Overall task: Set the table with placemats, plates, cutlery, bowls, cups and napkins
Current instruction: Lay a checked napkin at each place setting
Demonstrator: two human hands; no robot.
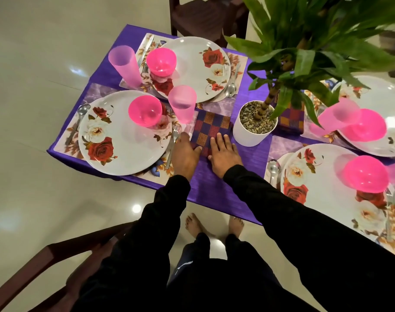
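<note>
With my left hand (184, 154) and right hand (223, 154) spread flat on the napkin (211, 129), I risk toppling the pink cup (183, 104) just left of it.

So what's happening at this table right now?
A person is setting it. Both hands, left and right, rest flat on a checked napkin lying between a floral plate and a white plant pot. Four plates already carry pink bowls, with cups and cutlery beside them.
</note>
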